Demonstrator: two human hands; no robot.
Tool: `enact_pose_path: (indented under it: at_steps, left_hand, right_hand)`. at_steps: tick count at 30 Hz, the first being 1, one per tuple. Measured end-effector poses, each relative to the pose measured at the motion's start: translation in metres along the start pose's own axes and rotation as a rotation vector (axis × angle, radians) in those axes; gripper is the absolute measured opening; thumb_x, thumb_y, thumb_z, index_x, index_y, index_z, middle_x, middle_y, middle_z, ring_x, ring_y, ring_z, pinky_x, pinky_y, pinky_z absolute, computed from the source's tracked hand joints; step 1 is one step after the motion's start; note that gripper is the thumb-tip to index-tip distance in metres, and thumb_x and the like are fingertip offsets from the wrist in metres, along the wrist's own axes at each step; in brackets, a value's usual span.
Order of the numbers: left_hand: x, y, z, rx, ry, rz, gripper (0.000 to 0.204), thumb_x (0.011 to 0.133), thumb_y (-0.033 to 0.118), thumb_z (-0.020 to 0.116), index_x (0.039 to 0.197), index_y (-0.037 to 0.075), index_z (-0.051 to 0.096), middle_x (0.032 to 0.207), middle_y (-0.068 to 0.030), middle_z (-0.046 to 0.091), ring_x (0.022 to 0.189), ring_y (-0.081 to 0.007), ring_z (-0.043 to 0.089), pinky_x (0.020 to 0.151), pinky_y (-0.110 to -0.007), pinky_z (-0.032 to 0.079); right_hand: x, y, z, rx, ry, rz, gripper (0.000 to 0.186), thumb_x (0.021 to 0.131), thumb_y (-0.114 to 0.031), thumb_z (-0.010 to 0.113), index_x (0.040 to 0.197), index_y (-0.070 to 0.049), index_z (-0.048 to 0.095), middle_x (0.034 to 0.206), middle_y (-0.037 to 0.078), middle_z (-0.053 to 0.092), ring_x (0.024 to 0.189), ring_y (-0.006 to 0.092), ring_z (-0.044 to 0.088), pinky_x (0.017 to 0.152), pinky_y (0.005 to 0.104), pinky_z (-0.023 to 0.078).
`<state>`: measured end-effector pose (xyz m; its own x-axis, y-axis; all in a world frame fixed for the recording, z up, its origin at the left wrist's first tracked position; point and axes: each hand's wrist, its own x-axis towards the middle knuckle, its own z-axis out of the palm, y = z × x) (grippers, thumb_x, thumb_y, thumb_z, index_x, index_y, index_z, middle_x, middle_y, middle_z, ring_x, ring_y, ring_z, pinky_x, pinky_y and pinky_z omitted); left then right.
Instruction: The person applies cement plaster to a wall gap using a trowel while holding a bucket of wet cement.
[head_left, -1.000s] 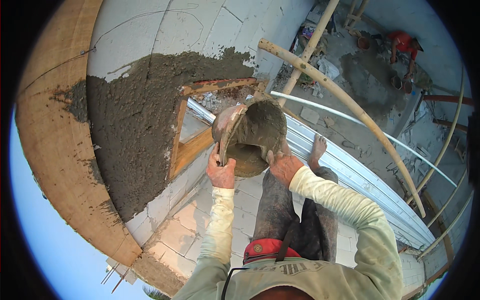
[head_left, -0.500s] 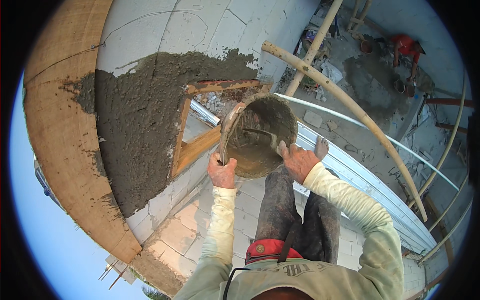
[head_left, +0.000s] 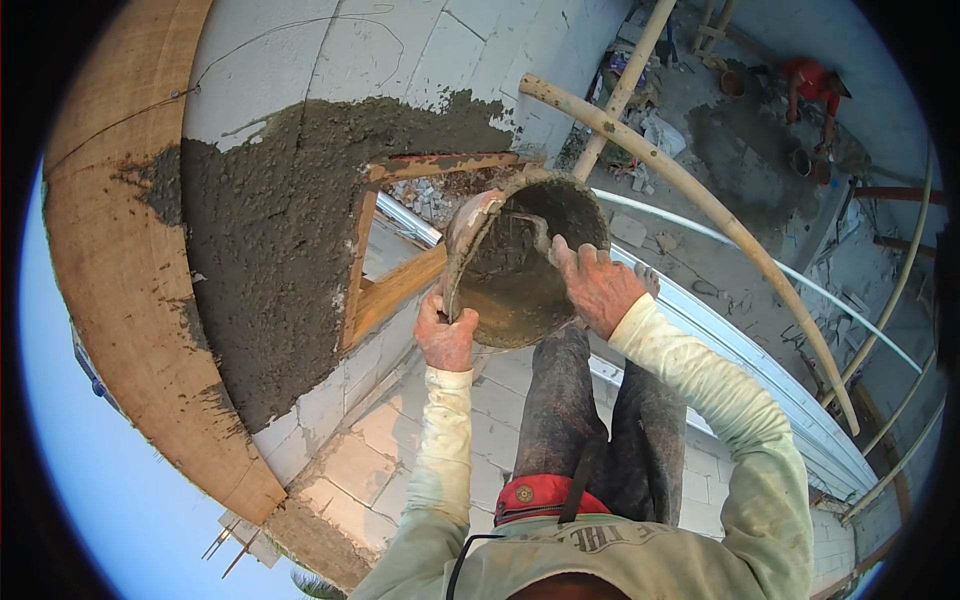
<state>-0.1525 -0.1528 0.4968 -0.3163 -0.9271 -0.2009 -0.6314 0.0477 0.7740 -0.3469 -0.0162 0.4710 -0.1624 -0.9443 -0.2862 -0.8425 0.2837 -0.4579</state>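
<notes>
A mortar-crusted bucket [head_left: 582,205] is tilted so that its mouth faces me, with wet grey residue along its inner wall and bottom. My left hand [head_left: 446,335] grips the rim on the left side, thumb on the inside. Closed around the handle of a trowel [head_left: 541,230], my right hand [head_left: 602,288] is at the bucket's right edge. The trowel's bent neck shows inside the bucket, while its blade is hard to make out against the mortar. Left of the bucket, rough wet mortar [head_left: 270,220] covers part of the block wall.
A wooden frame [head_left: 400,280] borders an opening beside the bucket. A long board [head_left: 120,230] edges the wall on the left. Bamboo poles [head_left: 690,200] and a metal channel [head_left: 740,390] cross on the right. Far below, a person in red [head_left: 812,85] crouches near buckets.
The bucket has shifted slightly right and up. My right hand has moved the trowel within it, its bent neck now higher and the blade less visible.
</notes>
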Motion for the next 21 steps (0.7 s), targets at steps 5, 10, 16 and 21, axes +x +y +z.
enact_pose_path:
  at_steps: [5,10,16,21]
  left_hand:
    - [0.005,-0.001,0.002,-0.038,0.024,-0.018,0.017,0.067,0.0,0.064,0.074,0.004,0.049,0.07,0.0011,0.05,0.064,-0.0093,0.042,0.061,-0.026,0.041]
    - [0.006,-0.013,0.007,-0.034,0.018,-0.031,0.017,0.067,0.0,0.064,0.073,0.004,0.049,0.07,0.0007,0.05,0.064,-0.0096,0.042,0.06,-0.026,0.04]
    - [0.002,-0.008,0.017,-0.144,0.091,0.042,0.018,0.067,0.0,0.065,0.072,0.004,0.049,0.069,0.0006,0.05,0.064,-0.0102,0.042,0.061,-0.027,0.04]
    - [-0.002,-0.009,0.021,0.03,0.011,-0.031,0.017,0.068,-0.001,0.065,0.072,0.004,0.049,0.07,0.0012,0.051,0.065,-0.0098,0.043,0.062,-0.026,0.041]
  right_hand:
    - [-0.021,-0.006,0.011,-0.089,-0.118,-0.168,0.059,0.085,-0.009,0.055,0.14,0.007,0.038,0.089,0.018,0.056,0.086,0.0299,0.064,0.058,0.0352,0.056]
    - [-0.014,0.008,0.005,-0.056,-0.061,-0.103,0.055,0.085,-0.009,0.056,0.135,0.009,0.041,0.085,0.017,0.057,0.076,0.0272,0.064,0.055,0.0346,0.056]
    - [-0.028,-0.006,0.034,-0.146,-0.101,-0.273,0.053,0.084,-0.01,0.057,0.132,0.009,0.044,0.082,0.015,0.059,0.07,0.0245,0.065,0.052,0.0322,0.054]
    - [-0.015,0.028,0.017,-0.045,-0.064,-0.078,0.062,0.085,-0.012,0.056,0.139,0.009,0.036,0.09,0.021,0.057,0.075,0.03,0.066,0.055,0.0351,0.056]
